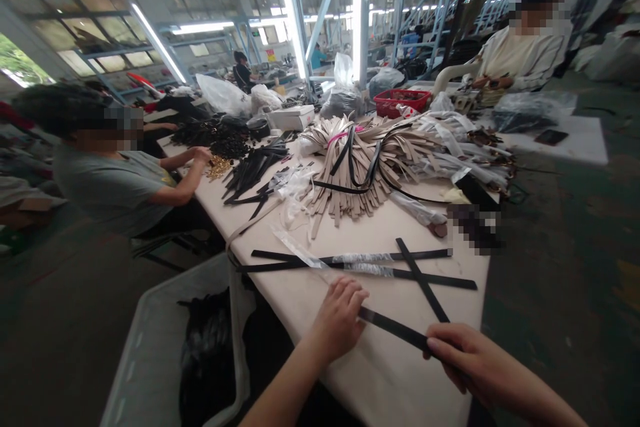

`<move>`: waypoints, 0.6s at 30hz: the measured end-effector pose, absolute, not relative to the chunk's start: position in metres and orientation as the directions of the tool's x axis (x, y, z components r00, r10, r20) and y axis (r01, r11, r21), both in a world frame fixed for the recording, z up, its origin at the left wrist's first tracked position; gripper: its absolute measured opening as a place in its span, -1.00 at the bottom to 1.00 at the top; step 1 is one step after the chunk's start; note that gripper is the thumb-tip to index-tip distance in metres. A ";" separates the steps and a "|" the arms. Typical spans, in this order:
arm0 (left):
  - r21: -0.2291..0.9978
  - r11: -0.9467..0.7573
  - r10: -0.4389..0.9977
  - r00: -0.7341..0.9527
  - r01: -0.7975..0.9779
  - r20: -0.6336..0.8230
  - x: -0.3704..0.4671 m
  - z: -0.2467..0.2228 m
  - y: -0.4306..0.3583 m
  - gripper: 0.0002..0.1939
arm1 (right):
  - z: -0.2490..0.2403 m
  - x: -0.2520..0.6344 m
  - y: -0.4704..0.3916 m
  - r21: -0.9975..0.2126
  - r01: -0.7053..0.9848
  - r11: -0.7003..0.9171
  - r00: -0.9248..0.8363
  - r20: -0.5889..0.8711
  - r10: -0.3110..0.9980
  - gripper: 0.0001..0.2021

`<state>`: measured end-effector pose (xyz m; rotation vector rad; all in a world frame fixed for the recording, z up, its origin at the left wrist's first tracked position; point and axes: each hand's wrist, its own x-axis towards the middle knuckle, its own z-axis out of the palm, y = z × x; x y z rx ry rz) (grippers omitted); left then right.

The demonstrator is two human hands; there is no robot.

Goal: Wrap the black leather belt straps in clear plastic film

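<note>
A flat black strap [395, 329] runs between my two hands above the table's near edge. My right hand [465, 355] is closed around its right part, thumb on top. Curled fingers of my left hand [340, 313] close on the strap's other end and hide it. A strip of clear plastic film [300, 250] slants from the upper left down to my left hand. Just beyond lie two long black straps, the rear one [425, 255] and the front one [435, 278], with clear film around their middles. Another black strap [423, 280] crosses their right ends.
A heap of beige straps [345, 193] covers the table's middle, black straps [255, 170] to its left. A red basket [400, 104] stands behind. A pale bin [150, 347] with black items is at lower left. One person [115, 180] sits left; another [525, 57] is far right.
</note>
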<state>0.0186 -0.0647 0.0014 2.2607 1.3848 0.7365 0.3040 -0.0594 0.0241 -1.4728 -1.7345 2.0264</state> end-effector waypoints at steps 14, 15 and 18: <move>0.364 -0.625 0.779 0.580 0.690 0.238 0.054 0.041 -0.061 -0.75 | 0.073 0.270 -0.055 -0.831 0.552 -0.070 -0.547 -0.425 0.721 -0.61; 0.360 -0.612 0.790 0.564 0.705 0.239 0.049 0.041 -0.060 -0.75 | 0.073 0.272 -0.053 -0.827 0.560 -0.035 -0.555 -0.406 0.726 -0.62; 0.388 -0.543 0.840 0.471 0.745 0.270 0.029 0.034 -0.057 -0.75 | 0.066 0.283 -0.044 -0.787 0.610 0.093 -0.575 -0.359 0.735 -0.68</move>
